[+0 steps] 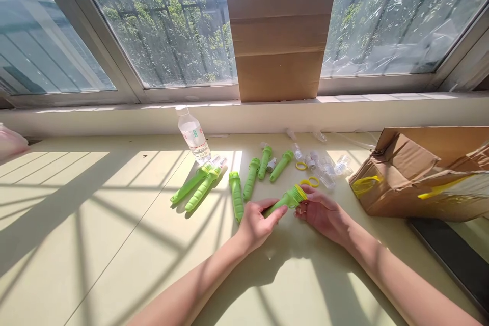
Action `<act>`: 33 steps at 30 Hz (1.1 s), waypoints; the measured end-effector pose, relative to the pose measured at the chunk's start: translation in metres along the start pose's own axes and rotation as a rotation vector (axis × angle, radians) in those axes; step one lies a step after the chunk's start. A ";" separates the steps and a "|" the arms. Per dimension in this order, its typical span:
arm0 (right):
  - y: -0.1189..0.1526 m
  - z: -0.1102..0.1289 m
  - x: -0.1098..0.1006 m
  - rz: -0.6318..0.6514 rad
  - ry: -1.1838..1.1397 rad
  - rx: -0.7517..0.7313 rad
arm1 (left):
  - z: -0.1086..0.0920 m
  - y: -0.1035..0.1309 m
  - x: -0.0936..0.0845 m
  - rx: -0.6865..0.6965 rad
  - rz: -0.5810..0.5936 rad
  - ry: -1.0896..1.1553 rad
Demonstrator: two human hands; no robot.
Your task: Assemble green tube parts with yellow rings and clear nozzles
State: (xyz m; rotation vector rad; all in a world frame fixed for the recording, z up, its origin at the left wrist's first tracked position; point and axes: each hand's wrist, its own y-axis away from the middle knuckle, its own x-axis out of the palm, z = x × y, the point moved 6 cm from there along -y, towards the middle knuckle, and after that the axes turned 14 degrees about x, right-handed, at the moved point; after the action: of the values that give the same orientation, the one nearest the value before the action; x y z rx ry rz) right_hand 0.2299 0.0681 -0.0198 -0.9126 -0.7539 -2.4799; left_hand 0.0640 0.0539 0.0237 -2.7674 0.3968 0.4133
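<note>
One green plastic handle [286,200]: left hand [255,225] grips its shaft, apparently for steadiness; right hand [320,214] holds its yellow-ringed end [300,193].

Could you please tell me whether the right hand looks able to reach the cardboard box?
Probably yes: nothing shows between the right hand and the cardboard box, though that hand is at the yellow end of the held green tube.

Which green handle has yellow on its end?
The green handle held in the left hand: a yellow band circles its wide end. The other handles show none.
</note>
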 end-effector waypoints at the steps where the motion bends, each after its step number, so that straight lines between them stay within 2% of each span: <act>1: 0.000 0.000 0.001 0.002 0.005 0.004 | 0.000 0.000 0.000 -0.007 0.000 0.015; 10: 0.003 0.003 0.008 0.033 0.031 0.013 | 0.003 0.001 0.003 -0.098 0.037 0.124; 13: 0.004 0.004 0.008 0.027 0.018 0.011 | 0.004 0.000 0.003 -0.091 0.047 0.145; 18: 0.002 0.003 0.005 0.019 -0.002 0.017 | 0.010 0.002 0.003 -0.066 -0.055 0.122; 20: 0.000 0.003 0.003 0.007 -0.012 0.012 | 0.011 0.003 0.001 -0.052 -0.125 0.034; 23: -0.001 0.004 0.002 -0.004 -0.030 -0.005 | 0.004 0.003 -0.005 0.039 -0.203 -0.104; 26: -0.001 0.003 0.000 -0.013 -0.040 -0.011 | -0.001 0.003 -0.005 0.091 -0.174 -0.151; 33: 0.002 0.002 0.001 -0.020 -0.014 -0.007 | 0.000 0.003 -0.003 0.108 -0.071 -0.146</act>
State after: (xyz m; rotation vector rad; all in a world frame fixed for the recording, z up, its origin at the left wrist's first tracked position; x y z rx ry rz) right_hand 0.2315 0.0675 -0.0166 -0.9304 -0.7637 -2.4971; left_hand 0.0603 0.0517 0.0239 -2.6181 0.2766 0.5562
